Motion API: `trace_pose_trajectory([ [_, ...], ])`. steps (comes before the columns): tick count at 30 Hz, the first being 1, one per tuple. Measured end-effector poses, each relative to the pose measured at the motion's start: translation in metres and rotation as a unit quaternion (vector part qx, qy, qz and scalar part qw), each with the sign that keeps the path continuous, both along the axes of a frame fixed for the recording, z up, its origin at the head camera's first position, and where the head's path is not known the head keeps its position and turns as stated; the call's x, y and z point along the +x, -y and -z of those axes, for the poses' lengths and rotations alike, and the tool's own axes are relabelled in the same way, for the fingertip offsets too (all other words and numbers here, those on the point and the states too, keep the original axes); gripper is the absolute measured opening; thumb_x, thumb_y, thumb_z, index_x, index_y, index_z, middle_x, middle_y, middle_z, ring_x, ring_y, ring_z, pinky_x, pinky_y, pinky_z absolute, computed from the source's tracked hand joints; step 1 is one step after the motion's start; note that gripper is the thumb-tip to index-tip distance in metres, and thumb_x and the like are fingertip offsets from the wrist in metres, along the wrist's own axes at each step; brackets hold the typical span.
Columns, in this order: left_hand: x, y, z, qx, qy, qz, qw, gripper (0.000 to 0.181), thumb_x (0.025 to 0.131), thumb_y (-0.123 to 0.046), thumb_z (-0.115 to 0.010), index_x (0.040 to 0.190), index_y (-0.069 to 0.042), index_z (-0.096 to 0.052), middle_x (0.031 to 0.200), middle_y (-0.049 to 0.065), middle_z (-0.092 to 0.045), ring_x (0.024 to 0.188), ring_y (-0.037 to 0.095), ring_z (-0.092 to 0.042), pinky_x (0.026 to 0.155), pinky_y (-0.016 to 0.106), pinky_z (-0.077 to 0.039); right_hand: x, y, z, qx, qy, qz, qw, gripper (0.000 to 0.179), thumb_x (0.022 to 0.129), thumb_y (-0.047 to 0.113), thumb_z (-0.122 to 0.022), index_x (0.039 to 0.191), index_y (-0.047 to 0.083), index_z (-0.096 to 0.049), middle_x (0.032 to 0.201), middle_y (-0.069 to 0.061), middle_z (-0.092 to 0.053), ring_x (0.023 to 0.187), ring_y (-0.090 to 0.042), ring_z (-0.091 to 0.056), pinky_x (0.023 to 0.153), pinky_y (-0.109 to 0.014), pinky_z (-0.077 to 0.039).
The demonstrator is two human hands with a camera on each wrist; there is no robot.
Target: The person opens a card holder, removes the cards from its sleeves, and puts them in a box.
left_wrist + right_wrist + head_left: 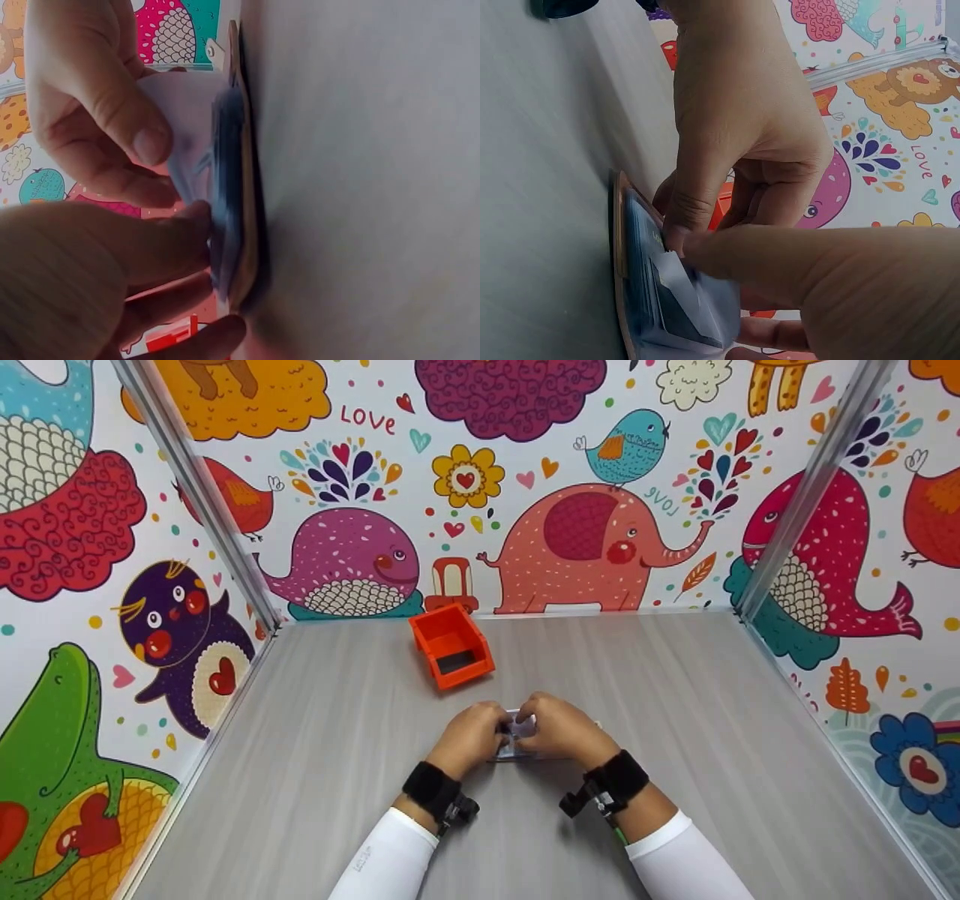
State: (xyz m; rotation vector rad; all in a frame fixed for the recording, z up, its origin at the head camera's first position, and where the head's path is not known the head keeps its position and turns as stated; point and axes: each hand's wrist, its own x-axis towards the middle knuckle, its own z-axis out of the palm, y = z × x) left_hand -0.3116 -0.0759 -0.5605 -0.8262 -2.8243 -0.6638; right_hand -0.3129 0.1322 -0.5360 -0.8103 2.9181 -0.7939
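Between the hands on the surface (337, 780), the card holder (249, 210) is gripped along its edge by the left hand (469, 735), presumably for steadiness, while a clear sleeve (191, 105) is pinched raised by the right hand (562, 726), apparently for access.

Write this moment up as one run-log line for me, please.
left hand: grips card holder | right hand: holds clear plastic sleeve | card holder: on table | orange bin: beyond both hands
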Motion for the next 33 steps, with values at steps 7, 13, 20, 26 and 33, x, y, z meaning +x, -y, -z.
trace_pose_trajectory([
  [7, 0.0, -0.001, -0.001, -0.008, 0.015, -0.013, 0.9998, 0.01, 0.088, -0.009, -0.09, 0.097, -0.009, -0.084, 0.096, 0.009, -0.078, 0.088, 0.025, -0.071, 0.082, 0.044, -0.06, 0.001, -0.002, -0.003, 0.008, 0.019, 0.041, 0.9989, 0.025, 0.084, 0.01, -0.087, 0.107, 0.002, -0.085, 0.109, -0.009, -0.081, 0.09, -0.022, -0.069, 0.089, -0.048, -0.063],
  [13, -0.001, -0.003, -0.001, -0.012, 0.027, -0.017, 0.9994, 0.014, 0.09, -0.009, -0.091, 0.102, -0.008, -0.085, 0.099, 0.008, -0.08, 0.091, 0.023, -0.072, 0.086, 0.043, -0.061, -0.005, -0.006, -0.005, 0.003, 0.019, 0.079, 0.9967, 0.013, 0.092, 0.007, -0.08, 0.103, 0.001, -0.084, 0.095, -0.007, -0.08, 0.082, -0.02, -0.067, 0.083, -0.045, -0.062],
  [20, 0.001, -0.003, -0.002, -0.018, 0.029, -0.018, 0.9992, 0.016, 0.091, -0.01, -0.092, 0.105, -0.009, -0.085, 0.101, 0.007, -0.079, 0.093, 0.022, -0.073, 0.087, 0.042, -0.062, -0.012, -0.016, -0.002, -0.009, 0.01, 0.144, 0.9895, 0.036, 0.091, -0.001, -0.078, 0.127, 0.0, -0.077, 0.09, -0.009, -0.077, 0.083, -0.023, -0.07, 0.083, -0.046, -0.063],
  [26, 0.001, -0.002, -0.002, -0.019, 0.036, -0.021, 0.9989, 0.016, 0.092, -0.011, -0.091, 0.107, -0.008, -0.086, 0.102, 0.008, -0.079, 0.094, 0.023, -0.072, 0.09, 0.043, -0.062, -0.016, -0.025, 0.004, -0.009, 0.016, 0.157, 0.9874, 0.052, 0.09, -0.003, -0.08, 0.141, 0.001, -0.071, 0.089, -0.008, -0.074, 0.083, -0.024, -0.069, 0.082, -0.045, -0.062],
  [33, 0.001, -0.003, -0.003, -0.019, 0.041, -0.02, 0.9988, 0.016, 0.093, -0.011, -0.091, 0.108, -0.007, -0.086, 0.102, 0.009, -0.079, 0.094, 0.024, -0.072, 0.091, 0.044, -0.062, -0.018, -0.031, 0.011, -0.023, 0.069, 0.157, 0.9849, 0.051, 0.092, -0.006, -0.076, 0.142, 0.001, -0.07, 0.099, -0.016, -0.077, 0.073, -0.024, -0.07, 0.051, -0.033, -0.054],
])
